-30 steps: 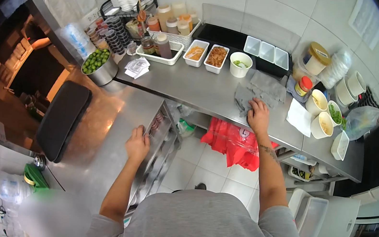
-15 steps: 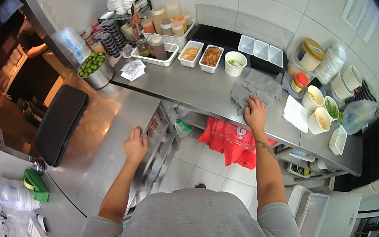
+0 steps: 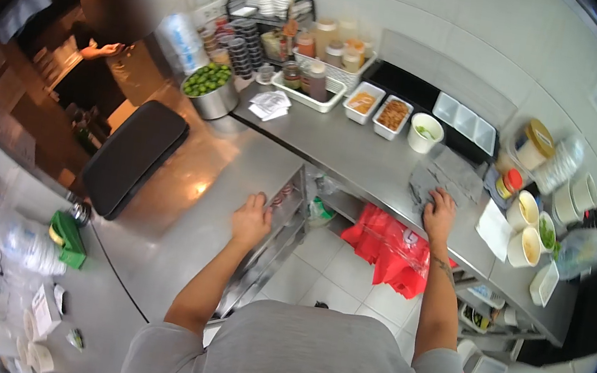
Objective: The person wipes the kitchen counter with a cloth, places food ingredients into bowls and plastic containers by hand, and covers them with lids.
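Observation:
My right hand (image 3: 439, 212) rests at the front edge of the steel counter (image 3: 335, 142), its fingertips on a crumpled grey cloth (image 3: 422, 183). Its fingers are slightly apart. Another folded grey cloth (image 3: 459, 172) lies beside that one. My left hand (image 3: 252, 218) lies on the edge of the left steel worktop (image 3: 192, 236), fingers a little bent and holding nothing. Behind the cloths stand a white cup with green pieces (image 3: 426, 133), a tray of brown food (image 3: 392, 115) and a tray of orange food (image 3: 361, 104).
A black tray (image 3: 136, 160) and a pot of green limes (image 3: 212, 92) stand at the left. Sauce bottles (image 3: 318, 79) line the back. Red bags (image 3: 390, 249) hang below the counter. Beyond the opening, another person's hand (image 3: 102, 50) shows, the head blurred.
The view has turned left, so the counter appears further right and tilted. Another person has come into view beyond the opening. Both my hands keep their places on the surfaces.

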`<state>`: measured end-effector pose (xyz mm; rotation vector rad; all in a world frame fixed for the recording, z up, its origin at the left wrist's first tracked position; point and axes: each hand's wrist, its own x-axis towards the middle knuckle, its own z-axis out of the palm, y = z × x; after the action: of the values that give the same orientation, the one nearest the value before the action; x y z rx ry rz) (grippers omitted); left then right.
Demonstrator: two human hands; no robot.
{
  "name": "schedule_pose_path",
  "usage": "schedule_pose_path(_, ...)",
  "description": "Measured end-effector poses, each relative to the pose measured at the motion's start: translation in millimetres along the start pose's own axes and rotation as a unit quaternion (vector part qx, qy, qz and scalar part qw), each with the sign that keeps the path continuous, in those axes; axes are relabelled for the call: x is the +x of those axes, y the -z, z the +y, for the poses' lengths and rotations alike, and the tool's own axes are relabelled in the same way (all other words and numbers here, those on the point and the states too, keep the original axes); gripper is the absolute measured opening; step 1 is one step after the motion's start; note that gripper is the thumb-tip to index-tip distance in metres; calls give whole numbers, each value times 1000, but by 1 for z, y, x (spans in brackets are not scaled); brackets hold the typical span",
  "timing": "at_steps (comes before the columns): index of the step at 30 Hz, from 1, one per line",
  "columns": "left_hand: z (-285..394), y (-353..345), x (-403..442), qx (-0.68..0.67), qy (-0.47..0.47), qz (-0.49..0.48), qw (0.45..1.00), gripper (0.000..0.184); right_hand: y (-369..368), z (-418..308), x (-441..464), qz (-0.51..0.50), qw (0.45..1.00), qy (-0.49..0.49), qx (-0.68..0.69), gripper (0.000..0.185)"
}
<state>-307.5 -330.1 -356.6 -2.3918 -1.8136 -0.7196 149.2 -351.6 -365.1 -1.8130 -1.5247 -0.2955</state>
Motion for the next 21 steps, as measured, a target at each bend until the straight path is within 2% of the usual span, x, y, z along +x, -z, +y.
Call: schedule_pose_path(21,-2,6,-2,-45,19,-8,999,30,-10,13,0,-14,1000,16,-8,34)
